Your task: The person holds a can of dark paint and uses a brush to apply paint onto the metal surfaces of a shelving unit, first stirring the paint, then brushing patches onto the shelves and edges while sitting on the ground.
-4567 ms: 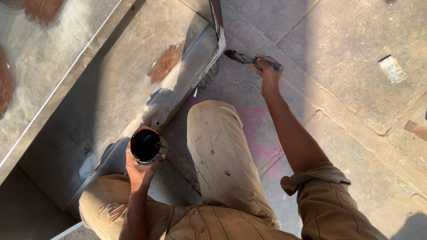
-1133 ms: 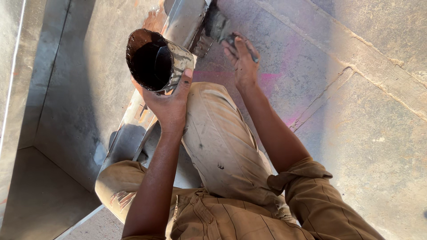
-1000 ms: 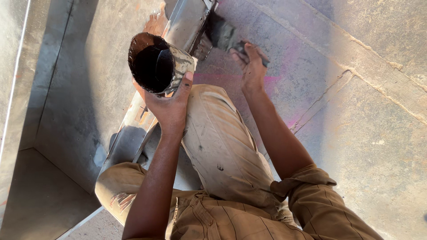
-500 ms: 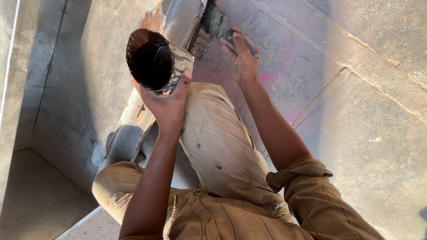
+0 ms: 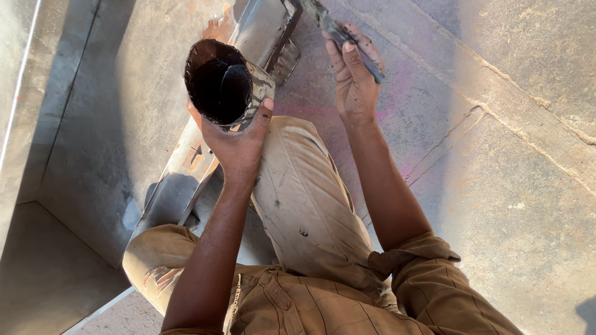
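Observation:
My left hand (image 5: 239,139) grips an open tin can (image 5: 223,84) with dark paint inside, held up and tilted toward me. In my right hand (image 5: 354,77) is a dark-handled paintbrush (image 5: 338,34); its bristle end reaches the upper end of a grey metal angle bar (image 5: 254,37). That bar runs diagonally from the top of the view down past my left knee. My bent leg in tan trousers (image 5: 310,205) lies between both arms.
A large grey metal sheet (image 5: 105,124) with a rusty patch lies to the left of the bar. A concrete floor (image 5: 509,161) with cracks and a faint pink stain spreads to the right. A lower shaded step (image 5: 43,273) is at the bottom left.
Since 4.6 s ago my left hand has lifted the can from near my knee to chest height. My right hand has shifted the brush back up to the bar's upper end.

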Available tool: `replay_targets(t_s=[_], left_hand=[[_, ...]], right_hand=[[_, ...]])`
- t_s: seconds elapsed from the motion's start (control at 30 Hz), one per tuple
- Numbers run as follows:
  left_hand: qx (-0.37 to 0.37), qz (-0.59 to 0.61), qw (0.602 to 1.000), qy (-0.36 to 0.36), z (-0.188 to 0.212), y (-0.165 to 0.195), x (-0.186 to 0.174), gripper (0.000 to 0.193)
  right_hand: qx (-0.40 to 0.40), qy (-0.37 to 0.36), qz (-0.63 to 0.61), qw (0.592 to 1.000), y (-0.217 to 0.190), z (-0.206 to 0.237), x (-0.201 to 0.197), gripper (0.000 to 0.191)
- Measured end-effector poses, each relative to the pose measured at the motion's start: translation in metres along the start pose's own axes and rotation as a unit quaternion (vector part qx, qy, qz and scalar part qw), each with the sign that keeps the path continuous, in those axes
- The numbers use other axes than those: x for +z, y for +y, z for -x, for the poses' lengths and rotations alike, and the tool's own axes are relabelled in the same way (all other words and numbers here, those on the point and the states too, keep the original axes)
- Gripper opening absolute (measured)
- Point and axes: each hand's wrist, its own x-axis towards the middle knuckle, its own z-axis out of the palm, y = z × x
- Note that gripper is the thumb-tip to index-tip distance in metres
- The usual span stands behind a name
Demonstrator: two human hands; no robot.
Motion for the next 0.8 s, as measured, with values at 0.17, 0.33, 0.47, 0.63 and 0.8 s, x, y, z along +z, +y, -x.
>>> replay_targets(t_s=[0.17,0.33,0.47,0.63,0.8], left_hand=[[0.016,0.022,1.0,0.003,-0.001,0.002,-0.005,0.07],[-0.013,0.03,0.999,-0.013,-0.003,0.001,-0.01,0.065],[0.027,0.027,0.999,-0.002,-0.003,-0.005,-0.008,0.072],[0.022,0.036,0.999,0.002,-0.004,-0.008,-0.007,0.067],[0.016,0.028,0.999,0.003,-0.003,-0.002,-0.007,0.066]], right_hand=[[0.128,0.106,0.109,0.98,-0.001,-0.014,-0.025,0.029],[0.076,0.063,0.315,0.944,-0.003,-0.03,-0.044,0.018],[-0.041,-0.063,0.369,0.926,-0.003,-0.054,-0.038,0.008],[0.004,-0.073,0.067,0.995,-0.018,-0.074,-0.051,0.01],[0.1,0.0,0.139,0.985,0.006,-0.074,-0.082,0.008]])
